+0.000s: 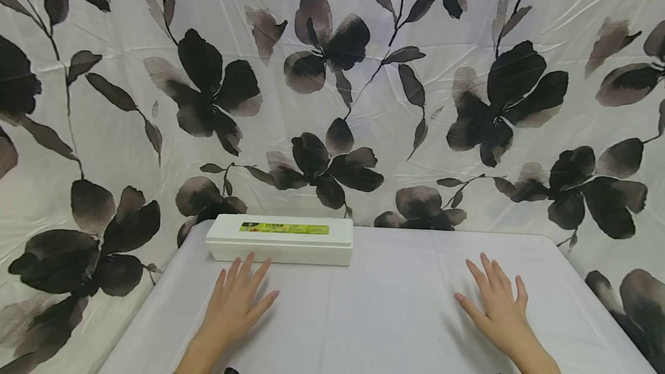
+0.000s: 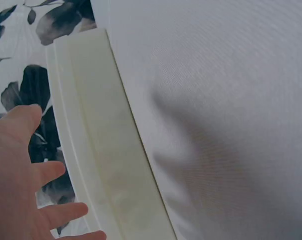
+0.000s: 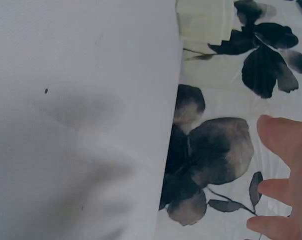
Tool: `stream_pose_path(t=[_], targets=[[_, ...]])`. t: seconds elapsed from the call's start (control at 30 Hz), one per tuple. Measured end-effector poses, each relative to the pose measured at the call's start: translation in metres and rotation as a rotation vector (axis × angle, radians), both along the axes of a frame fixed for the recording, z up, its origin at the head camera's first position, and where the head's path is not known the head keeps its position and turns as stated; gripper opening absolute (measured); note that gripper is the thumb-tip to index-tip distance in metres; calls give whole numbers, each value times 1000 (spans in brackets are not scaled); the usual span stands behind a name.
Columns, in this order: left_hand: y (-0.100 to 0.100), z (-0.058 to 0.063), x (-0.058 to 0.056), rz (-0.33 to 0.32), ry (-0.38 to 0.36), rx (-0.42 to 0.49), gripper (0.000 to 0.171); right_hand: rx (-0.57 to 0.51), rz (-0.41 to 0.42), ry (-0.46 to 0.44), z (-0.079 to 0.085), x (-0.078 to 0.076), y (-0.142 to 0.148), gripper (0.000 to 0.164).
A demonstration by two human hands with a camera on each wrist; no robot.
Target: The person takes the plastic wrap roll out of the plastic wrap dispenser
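A long white lidded box [image 1: 280, 251] with a yellow-green label [image 1: 291, 228] on its lid lies at the back left of the table. Just in front of it, my left hand [image 1: 236, 299] hovers with fingers spread, holding nothing. The left wrist view shows that hand [image 2: 16, 170] beside the pale side of the box [image 2: 106, 125]. Over the right part of the table my right hand [image 1: 499, 310] is spread too, with nothing in it. Its thumb and some fingers show at the edge of the right wrist view [image 3: 285, 170], while a box end [image 3: 203, 22] appears at the top.
A white cloth covers the table [image 1: 384, 299]. Behind it hangs a white curtain [image 1: 395, 178] with dark flowers, close to the table's back edge. A small dark object [image 1: 231, 370] peeks in at the bottom edge of the head view.
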State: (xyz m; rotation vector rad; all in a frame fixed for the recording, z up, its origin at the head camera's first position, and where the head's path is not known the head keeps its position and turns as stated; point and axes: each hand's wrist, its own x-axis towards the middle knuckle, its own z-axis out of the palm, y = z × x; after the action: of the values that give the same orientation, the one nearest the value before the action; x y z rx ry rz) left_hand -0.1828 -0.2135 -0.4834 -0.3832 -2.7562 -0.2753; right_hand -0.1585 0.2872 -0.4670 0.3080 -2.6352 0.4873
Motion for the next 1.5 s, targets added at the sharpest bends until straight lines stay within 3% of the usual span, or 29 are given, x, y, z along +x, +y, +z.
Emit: stream_pose_path(t=[0.17, 0.53, 0.77, 1.0, 1.23, 1.5], targets=[[2, 3, -2, 7, -2, 41, 59, -54, 26, 84, 2, -3, -2, 63], [3, 4, -9, -31, 76, 163, 50, -206, 42, 124, 12, -16, -11, 53], [3, 2, -15, -41, 119, 308, 41, -347, 78, 222, 15, -30, -19, 46], [2, 2, -18, -17, 114, 479, 30, -463, 97, 288, 18, -39, -24, 39], [-3, 4, -25, -22, 192, 638, 21, -568, 40, 222, 21, -46, -31, 36], [-13, 5, -33, 10, 214, 698, 21, -695, 23, 126, 30, -55, -45, 38]])
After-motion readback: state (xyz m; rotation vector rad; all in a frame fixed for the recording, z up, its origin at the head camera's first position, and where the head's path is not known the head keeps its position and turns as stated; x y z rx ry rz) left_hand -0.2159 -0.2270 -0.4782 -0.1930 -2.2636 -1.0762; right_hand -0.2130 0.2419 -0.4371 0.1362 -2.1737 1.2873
